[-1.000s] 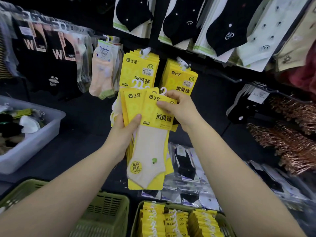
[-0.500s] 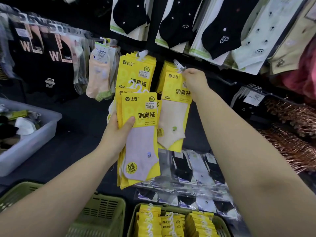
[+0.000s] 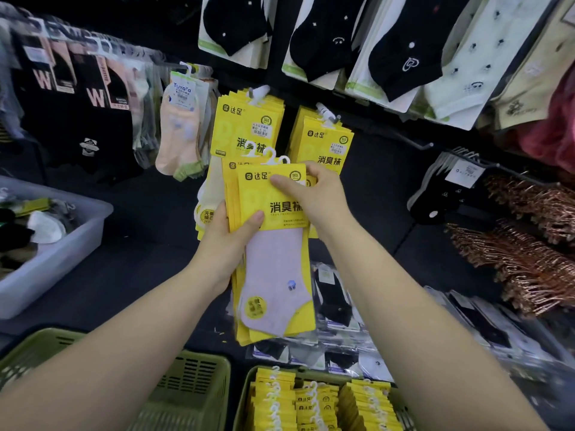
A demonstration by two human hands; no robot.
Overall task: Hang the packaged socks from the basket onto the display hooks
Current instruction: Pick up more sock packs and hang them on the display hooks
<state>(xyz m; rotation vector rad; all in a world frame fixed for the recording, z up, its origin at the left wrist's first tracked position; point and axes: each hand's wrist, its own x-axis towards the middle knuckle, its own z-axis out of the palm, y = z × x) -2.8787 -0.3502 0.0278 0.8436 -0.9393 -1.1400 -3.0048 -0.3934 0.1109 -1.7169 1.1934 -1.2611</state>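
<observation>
One view only: head-worn, wide-angle, facing forward and down, near; green basket (image 3: 244, 399) at bottom edge, display wall (image 3: 373, 194) above the basket, filling the frame

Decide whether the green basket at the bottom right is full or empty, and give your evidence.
Full: yellow sock packs stand in three packed rows across the green basket, from side to side.

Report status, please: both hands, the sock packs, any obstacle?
Left hand grips the stack of yellow packs. Right hand pinches the front pack at its top. Not hung yet; way to hung packs clear.
</observation>
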